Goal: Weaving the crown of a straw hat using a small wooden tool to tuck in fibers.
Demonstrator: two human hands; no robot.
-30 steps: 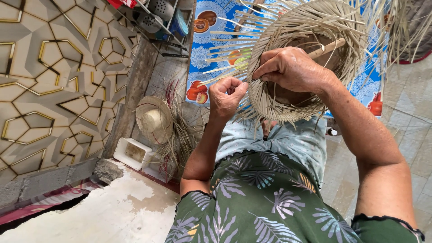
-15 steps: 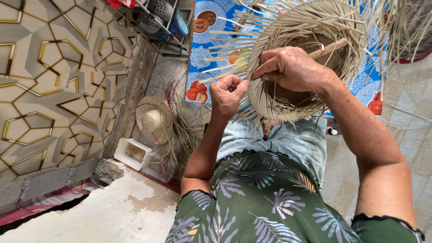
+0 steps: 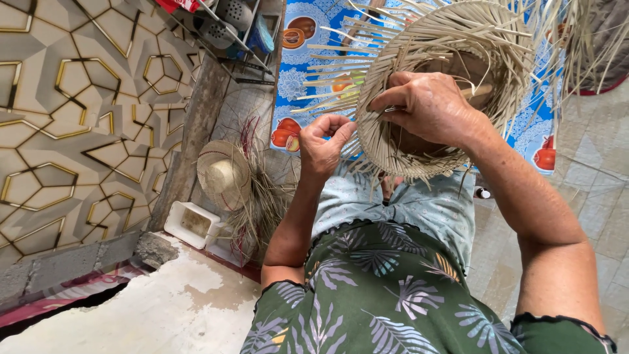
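- Straw hat point(image 3: 452, 46), half-woven, is held up in front of the person, above the lap, at top centre-right of the view.
- Its opening is turned toward the camera & slightly down; the crown is pointed away. The rim's long axis is tilted, running from lower left to upper right.
- Loose straw strips point(image 3: 327, 65) are fanned out from the rim, mostly to the left & up, w/ more hanging at far right.
- Right hand point(image 3: 429, 105) is laid over the rim's near edge; thumb & fingers are pressed together on a thin strand at the rim.
- Left hand point(image 3: 324, 144) is held just left of & below the hat; thumb & forefinger are pinched on a strip end, other fingers curled in.
- Finished straw hat point(image 3: 223, 174) is seen leaning by the wall at left, w/ a bundle of straw point(image 3: 259, 203) beside it.
- White plastic tub point(image 3: 191, 223) is set on the floor just below that hat.
- Wire rack point(image 3: 236, 26) is seen at top left; a fruit-print blue cloth point(image 3: 308, 85) is spread behind the work.
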